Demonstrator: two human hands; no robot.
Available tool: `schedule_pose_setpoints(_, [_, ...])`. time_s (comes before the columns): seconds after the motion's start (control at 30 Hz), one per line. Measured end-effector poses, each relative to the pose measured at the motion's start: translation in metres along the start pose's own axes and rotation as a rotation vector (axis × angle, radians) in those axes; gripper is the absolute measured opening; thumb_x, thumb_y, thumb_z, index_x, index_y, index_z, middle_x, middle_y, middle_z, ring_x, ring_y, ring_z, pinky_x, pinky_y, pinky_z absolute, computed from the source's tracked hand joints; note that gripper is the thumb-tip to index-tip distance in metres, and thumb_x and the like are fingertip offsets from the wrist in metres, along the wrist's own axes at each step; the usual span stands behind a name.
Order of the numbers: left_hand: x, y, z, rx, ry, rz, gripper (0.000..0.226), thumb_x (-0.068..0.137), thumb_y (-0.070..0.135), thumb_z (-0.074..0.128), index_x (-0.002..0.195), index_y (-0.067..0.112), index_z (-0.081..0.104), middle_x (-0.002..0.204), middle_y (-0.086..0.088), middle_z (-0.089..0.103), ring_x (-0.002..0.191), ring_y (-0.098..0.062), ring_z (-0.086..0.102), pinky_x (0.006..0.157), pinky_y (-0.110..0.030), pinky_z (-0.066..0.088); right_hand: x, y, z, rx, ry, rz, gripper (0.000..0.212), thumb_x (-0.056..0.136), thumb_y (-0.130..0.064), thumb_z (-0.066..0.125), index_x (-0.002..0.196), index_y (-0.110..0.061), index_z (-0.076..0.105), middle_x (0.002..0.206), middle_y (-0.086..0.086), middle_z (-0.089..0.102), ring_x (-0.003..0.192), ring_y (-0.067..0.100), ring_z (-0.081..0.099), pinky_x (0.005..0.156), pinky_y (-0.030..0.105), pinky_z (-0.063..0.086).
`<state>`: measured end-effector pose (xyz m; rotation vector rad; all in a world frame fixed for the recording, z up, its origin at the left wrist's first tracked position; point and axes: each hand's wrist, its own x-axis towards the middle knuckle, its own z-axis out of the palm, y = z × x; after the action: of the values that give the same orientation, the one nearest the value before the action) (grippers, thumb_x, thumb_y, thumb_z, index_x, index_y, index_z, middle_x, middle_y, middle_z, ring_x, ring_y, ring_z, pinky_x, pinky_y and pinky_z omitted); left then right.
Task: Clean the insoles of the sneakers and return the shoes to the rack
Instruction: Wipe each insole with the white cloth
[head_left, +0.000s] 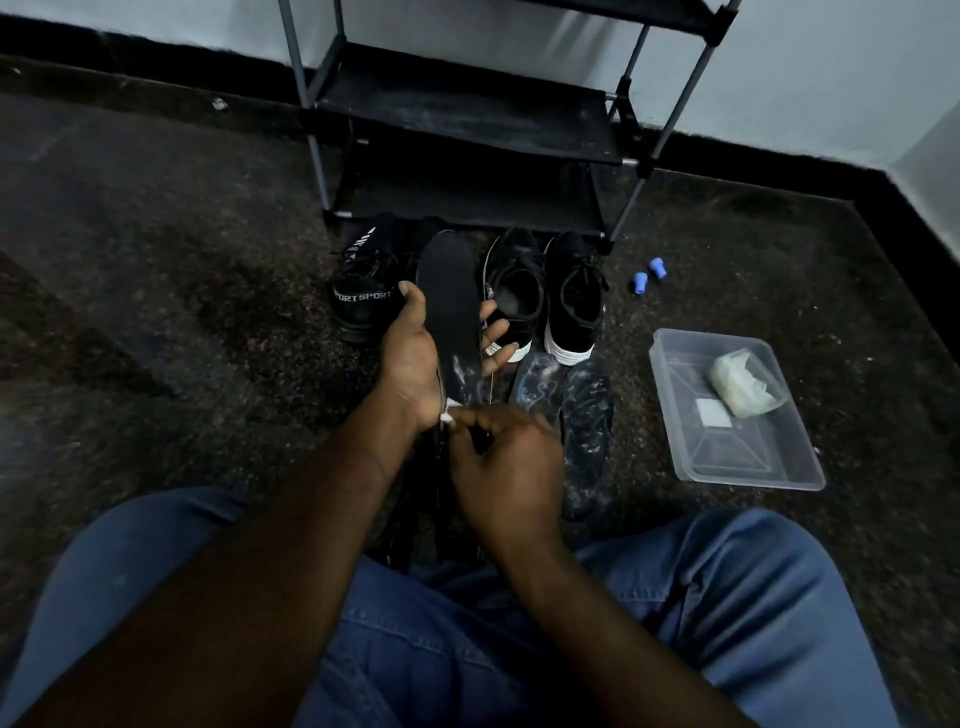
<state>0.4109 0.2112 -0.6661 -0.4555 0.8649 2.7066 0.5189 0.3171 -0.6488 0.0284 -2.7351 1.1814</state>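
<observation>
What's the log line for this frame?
step: insole cleaning | left hand: holds insole | right hand: pinches white wad at its near end | two other insoles: on floor | sneakers: off rack

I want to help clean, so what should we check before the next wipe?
1. Left hand grip on insole: ok, fingers curl round it.
2. Right hand pinches wipe: ok, at the heel end.
3. Insole free of white: not ok, smears near the heel.
4. Floor insoles clean: not ok, white streaks.
5. Tub near: ok, on the floor at the right.
6. Wipe wet: cannot tell.
</observation>
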Motion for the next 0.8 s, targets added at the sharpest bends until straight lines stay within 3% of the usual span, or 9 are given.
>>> schedule_pose_setpoints(0.23, [0.005,-0.001,0.001,0.081,0.037,0.002,0.089,0.097,0.076,0.023,0.129,0.004,0.064,0.125,-0.014,0.071,0.098,-0.029,0.074,0.079,-0.049,0.061,0.038,-0.017,0.002,-0.04,-0.021,-0.027,0.024,0.085,-0.031,0.063,0.101,-0.033,0.08,0.102,-0.004,0.077,0.096,0.025,0.066,0.082,0.038,0.056])
schedule_pose_setpoints(0.43, [0.008,0.001,-0.007,-0.028,0.033,-0.026,0.092,0.094,0.08,0.029,0.124,0.001,0.065,0.122,-0.012,0.071,0.097,-0.028,0.071,0.083,-0.051,0.061,0.016,-0.003,0.005,-0.046,0.034,-0.089,0.021,0.083,-0.027,0.063,0.095,-0.03,0.08,0.096,-0.004,0.077,0.089,0.022,0.063,0.083,0.031,0.047])
schedule_pose_setpoints(0.6, [0.008,0.006,-0.011,-0.101,-0.007,-0.009,0.097,0.092,0.082,0.032,0.137,0.0,0.056,0.127,-0.014,0.065,0.103,-0.029,0.068,0.09,-0.053,0.059,-0.007,0.012,0.006,-0.042,0.016,-0.134,0.02,0.083,-0.023,0.064,0.094,-0.028,0.08,0.095,-0.009,0.075,0.089,0.016,0.062,0.084,0.027,0.047])
schedule_pose_setpoints(0.67, [0.005,0.008,-0.008,-0.113,0.001,0.009,0.094,0.093,0.081,0.03,0.129,-0.001,0.06,0.124,-0.015,0.065,0.103,-0.03,0.067,0.088,-0.053,0.06,-0.008,0.016,0.004,-0.009,0.021,-0.148,0.019,0.083,-0.022,0.066,0.094,-0.028,0.08,0.096,-0.011,0.075,0.091,0.013,0.061,0.085,0.021,0.043])
schedule_pose_setpoints(0.8, [0.005,0.015,-0.01,-0.197,0.021,0.051,0.088,0.095,0.078,0.031,0.12,0.0,0.063,0.124,-0.017,0.064,0.102,-0.034,0.067,0.083,-0.054,0.061,-0.003,0.023,0.0,0.055,0.006,-0.079,0.017,0.084,-0.025,0.069,0.096,-0.031,0.08,0.103,-0.01,0.065,0.098,0.012,0.059,0.087,0.024,0.047])
